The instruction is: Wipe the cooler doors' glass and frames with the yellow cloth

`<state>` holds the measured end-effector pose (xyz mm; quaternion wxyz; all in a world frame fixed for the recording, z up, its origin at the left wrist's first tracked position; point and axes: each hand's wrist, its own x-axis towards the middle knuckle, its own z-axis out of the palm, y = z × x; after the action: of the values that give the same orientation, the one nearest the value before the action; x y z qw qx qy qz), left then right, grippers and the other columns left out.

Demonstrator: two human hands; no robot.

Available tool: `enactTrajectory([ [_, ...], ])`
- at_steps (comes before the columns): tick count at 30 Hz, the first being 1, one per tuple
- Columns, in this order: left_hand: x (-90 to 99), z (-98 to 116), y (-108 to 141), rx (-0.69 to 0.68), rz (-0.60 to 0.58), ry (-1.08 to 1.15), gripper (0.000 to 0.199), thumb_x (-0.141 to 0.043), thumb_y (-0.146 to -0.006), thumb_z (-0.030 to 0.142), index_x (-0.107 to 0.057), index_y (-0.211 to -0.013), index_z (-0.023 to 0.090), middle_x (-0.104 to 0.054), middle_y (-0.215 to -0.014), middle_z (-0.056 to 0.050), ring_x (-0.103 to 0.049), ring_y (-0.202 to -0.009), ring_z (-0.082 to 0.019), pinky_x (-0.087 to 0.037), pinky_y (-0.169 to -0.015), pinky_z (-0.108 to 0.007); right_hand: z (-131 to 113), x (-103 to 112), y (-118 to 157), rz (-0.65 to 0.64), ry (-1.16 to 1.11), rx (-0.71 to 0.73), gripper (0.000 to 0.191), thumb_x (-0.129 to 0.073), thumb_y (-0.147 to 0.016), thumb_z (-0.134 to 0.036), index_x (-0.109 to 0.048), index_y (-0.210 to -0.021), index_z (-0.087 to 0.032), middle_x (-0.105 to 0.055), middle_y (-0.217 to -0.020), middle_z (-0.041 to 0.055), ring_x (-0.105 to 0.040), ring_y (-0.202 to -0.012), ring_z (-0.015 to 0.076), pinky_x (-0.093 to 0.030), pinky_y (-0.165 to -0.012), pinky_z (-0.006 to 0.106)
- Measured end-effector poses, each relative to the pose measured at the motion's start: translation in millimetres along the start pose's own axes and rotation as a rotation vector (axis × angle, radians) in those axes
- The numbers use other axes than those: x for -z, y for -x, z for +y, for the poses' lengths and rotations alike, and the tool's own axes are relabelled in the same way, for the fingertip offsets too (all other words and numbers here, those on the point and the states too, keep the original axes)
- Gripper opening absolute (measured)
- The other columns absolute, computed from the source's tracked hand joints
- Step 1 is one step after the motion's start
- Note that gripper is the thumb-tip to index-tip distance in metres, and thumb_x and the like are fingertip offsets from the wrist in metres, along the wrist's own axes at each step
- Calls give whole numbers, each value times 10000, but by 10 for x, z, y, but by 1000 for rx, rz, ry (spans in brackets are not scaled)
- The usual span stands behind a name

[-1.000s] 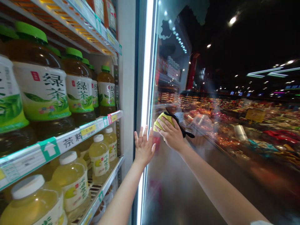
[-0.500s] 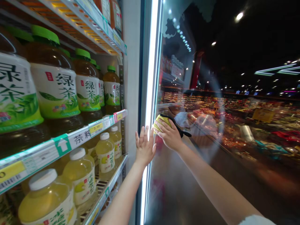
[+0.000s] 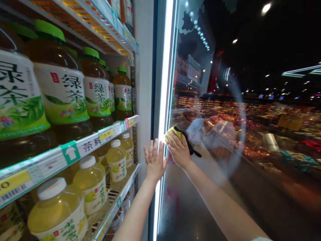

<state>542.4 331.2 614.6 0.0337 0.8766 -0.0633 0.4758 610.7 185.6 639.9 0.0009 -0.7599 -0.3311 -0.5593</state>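
Observation:
My left hand (image 3: pixel 154 164) is raised with its fingers spread, palm toward the lit edge of the glass door, and nothing is in it. The bright light strip (image 3: pixel 164 70) runs upright along that edge behind its fingertips. Close beside it, my right hand (image 3: pixel 181 150) presses a yellow cloth (image 3: pixel 173 132) with a black part (image 3: pixel 190 144) against the glass door (image 3: pixel 195 197). Its fingers lie over the cloth, whose black end hangs out to the right of the hand.
Left of the door frame, shelves hold green tea bottles (image 3: pixel 62 92) above pale yellow drink bottles (image 3: pixel 117 167). A price rail (image 3: pixel 50 162) runs along the shelf front. Through the glass, or reflected in it, blurred store displays (image 3: pixel 250 140) show on the right.
The right hand and cloth have slid slightly down the glass and a little toward the light strip. The left hand sits slightly lower in view, still spread. The camera has shifted slightly.

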Motion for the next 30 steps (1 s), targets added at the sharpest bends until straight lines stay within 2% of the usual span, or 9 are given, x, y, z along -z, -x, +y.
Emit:
enactTrajectory([
  [4, 29, -8, 134, -13, -12, 1, 807, -567, -940, 282, -172, -1631, 155, -295, -1664, -182, -170, -1574, -336, -144, -1266, -626, -115, -24, 418, -45, -35, 80, 343, -459, -1066, -283, -616, -1370, -306, -530, -1549, -18, -212, -1564, 138, 12, -1308, 424],
  [7, 53, -4, 155, -14, -18, 6, 810, -577, -925, 260, -189, -1630, 169, -299, -1664, -174, -186, -1571, -336, -154, -1265, -628, -25, 46, 313, -71, -32, 119, 337, -464, -1067, -292, -621, -1363, -335, -545, -1535, -31, -321, -1523, 143, 11, -1305, 417],
  [12, 52, 44, 119, 9, -18, 15, 766, -561, -934, 251, -231, -1618, 156, -291, -1667, -178, -174, -1572, -344, -154, -1264, -633, 126, 195, -34, 1, -2, -68, 384, -473, -1058, -249, -573, -1426, -291, -472, -1593, 23, -321, -1524, 182, 10, -1292, 456],
  [15, 26, 69, 156, 16, 1, 22, 754, -551, -943, 247, -226, -1617, 154, -289, -1667, -182, -155, -1576, -342, -165, -1258, -641, 7, 186, 127, 2, -20, -138, 428, -462, -1052, -221, -532, -1468, -295, -456, -1603, 36, -300, -1533, 189, -2, -1284, 473],
  [18, -9, 93, 206, 17, 15, 35, 760, -564, -942, 251, -225, -1616, 156, -295, -1663, -186, -149, -1578, -343, -180, -1253, -646, -105, 161, 328, -8, -46, -103, 441, -456, -1051, -211, -523, -1477, -299, -513, -1563, 29, -333, -1516, 179, -18, -1281, 453],
  [21, -36, 154, 199, 21, 24, 54, 770, -581, -933, 247, -233, -1612, 150, -298, -1659, -196, -147, -1578, -348, -183, -1253, -641, -1, 258, 232, -18, -52, -75, 451, -458, -1047, -211, -518, -1481, -319, -527, -1552, 18, -391, -1482, 179, -42, -1280, 446],
  [25, -44, 278, 131, 23, 48, 87, 783, -574, -938, 244, -200, -1621, 152, -299, -1658, -198, -117, -1583, -342, -172, -1259, -633, 317, 537, -35, 27, -3, -243, 502, -482, -1021, -193, -502, -1500, -342, -499, -1571, 46, -404, -1478, 249, -113, -1260, 539],
  [27, -41, 322, 123, 30, 53, 102, 791, -561, -950, 254, -167, -1629, 165, -298, -1659, -193, -114, -1583, -339, -164, -1261, -633, 362, 617, 26, 55, 37, -329, 507, -486, -1011, -188, -515, -1494, -338, -485, -1580, 59, -383, -1492, 282, -147, -1243, 571],
  [30, -41, 345, 150, 48, 53, 118, 796, -555, -959, 267, -144, -1636, 179, -293, -1661, -193, -129, -1581, -342, -164, -1261, -632, 222, 585, 309, 31, 66, -392, 516, -484, -997, -175, -529, -1487, -329, -468, -1591, 71, -355, -1507, 305, -157, -1230, 592],
])
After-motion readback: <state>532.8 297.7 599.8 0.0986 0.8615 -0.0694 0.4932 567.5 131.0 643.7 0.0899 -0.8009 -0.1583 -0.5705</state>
